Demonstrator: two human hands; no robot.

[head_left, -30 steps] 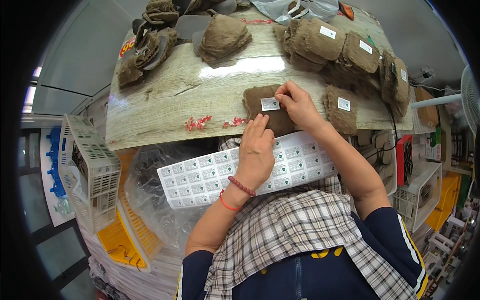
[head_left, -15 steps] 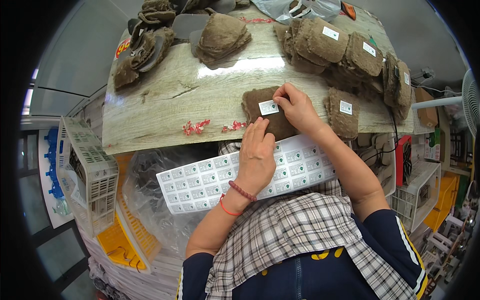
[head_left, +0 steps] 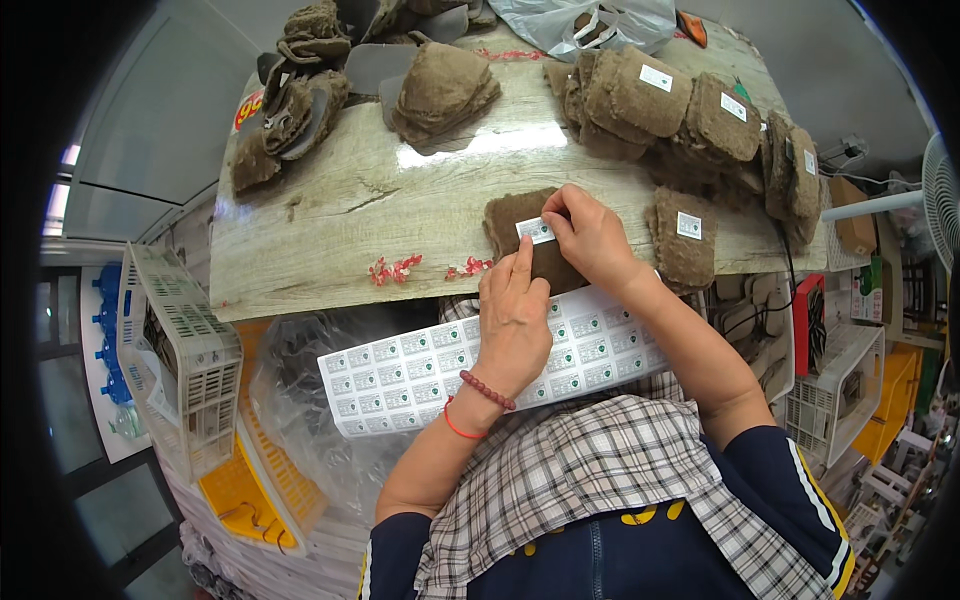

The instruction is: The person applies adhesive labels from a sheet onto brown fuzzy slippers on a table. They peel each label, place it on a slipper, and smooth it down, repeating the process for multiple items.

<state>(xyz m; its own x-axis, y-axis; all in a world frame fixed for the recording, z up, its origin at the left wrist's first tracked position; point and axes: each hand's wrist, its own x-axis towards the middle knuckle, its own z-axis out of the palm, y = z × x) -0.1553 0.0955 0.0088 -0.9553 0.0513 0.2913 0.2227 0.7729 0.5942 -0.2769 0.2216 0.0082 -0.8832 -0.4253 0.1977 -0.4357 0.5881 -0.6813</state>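
Note:
A brown fuzzy insole lies at the near edge of the wooden table. On it sits a small white sticker. My right hand presses on the sticker with fingers and thumb. My left hand lies flat below it, index fingertip touching the insole beside the sticker. Under my left hand, across my lap, lies a white sheet of sticker labels.
Labelled brown insoles pile up at the table's right and back; one lies right of my hand. Unlabelled ones and grey pieces lie at the back left. Red scraps dot the near edge. A white crate stands on the left.
My left hand has slid up so its index finger reaches the insole by the sticker. My right hand stays on the sticker.

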